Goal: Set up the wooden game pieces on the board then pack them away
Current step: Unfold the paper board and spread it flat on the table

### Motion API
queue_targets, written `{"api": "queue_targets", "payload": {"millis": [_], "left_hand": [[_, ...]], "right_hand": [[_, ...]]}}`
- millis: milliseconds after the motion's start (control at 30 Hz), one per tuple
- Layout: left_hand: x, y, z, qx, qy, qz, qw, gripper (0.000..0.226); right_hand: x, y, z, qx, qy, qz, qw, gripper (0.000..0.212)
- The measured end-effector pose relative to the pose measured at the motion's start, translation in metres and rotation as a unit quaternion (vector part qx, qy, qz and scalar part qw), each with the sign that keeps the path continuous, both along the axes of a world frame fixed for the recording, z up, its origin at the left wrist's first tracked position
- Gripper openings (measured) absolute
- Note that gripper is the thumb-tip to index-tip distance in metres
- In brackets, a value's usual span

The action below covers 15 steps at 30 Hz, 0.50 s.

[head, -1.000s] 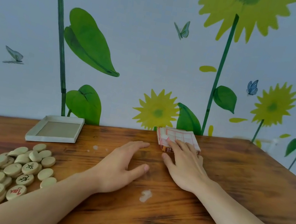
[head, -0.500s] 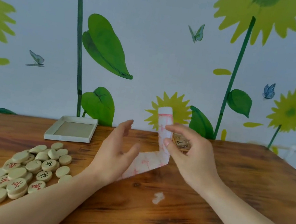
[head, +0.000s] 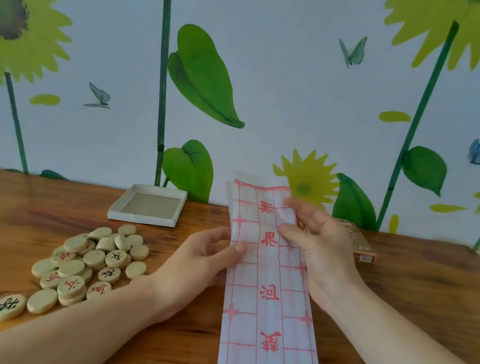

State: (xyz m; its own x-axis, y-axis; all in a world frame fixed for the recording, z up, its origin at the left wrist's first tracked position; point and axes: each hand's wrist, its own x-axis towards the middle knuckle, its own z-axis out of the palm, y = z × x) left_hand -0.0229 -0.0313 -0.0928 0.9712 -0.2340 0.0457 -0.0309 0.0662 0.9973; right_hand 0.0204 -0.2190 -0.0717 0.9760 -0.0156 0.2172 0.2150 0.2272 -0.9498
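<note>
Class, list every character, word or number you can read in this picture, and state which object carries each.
"漢", "界": red print, upper part of the white paper game board.
"河", "楚": red print lower on it, upside down to the camera.
Round wooden game pieces: red and black characters, too blurred to read.
Brown box on the right: label too small to read.

Pale blue wall (head: 280, 78) painted with sunflowers (head: 305, 178), green leaves (head: 202, 75) and butterflies (head: 352, 51); glossy brown wooden table (head: 433, 300) below, evenly lit
</note>
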Motion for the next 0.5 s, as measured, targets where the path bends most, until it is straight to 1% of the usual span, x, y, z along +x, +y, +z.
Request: {"api": "queue_targets", "payload": {"millis": [67, 133, 233, 400, 500], "left_hand": [[-0.002, 0.004, -0.002, 0.012, -0.003, 0.004, 1.0, 0.028], [-0.001, 0.007, -0.003, 0.022, -0.003, 0.026, 0.999, 0.026], [-0.003, 0.007, -0.003, 0.042, -0.008, 0.056, 0.998, 0.022], [-0.005, 0.004, -0.004, 0.073, -0.019, 0.074, 0.994, 0.022], [-0.006, 0.002, -0.003, 0.077, -0.025, 0.076, 0.994, 0.02]], "right_hand": [[0.001, 0.005, -0.01, -0.017, 0.0, -0.01, 1.0, 0.037], [-0.001, 0.006, -0.023, -0.068, -0.023, -0.035, 0.997, 0.033], [-0.007, 0.005, -0.038, -0.133, -0.047, -0.033, 0.989, 0.032], [-0.012, 0.002, -0.042, -0.13, -0.08, -0.022, 0.988, 0.027], [-0.015, 0.002, -0.04, -0.125, -0.087, -0.031, 0.988, 0.03]]}}
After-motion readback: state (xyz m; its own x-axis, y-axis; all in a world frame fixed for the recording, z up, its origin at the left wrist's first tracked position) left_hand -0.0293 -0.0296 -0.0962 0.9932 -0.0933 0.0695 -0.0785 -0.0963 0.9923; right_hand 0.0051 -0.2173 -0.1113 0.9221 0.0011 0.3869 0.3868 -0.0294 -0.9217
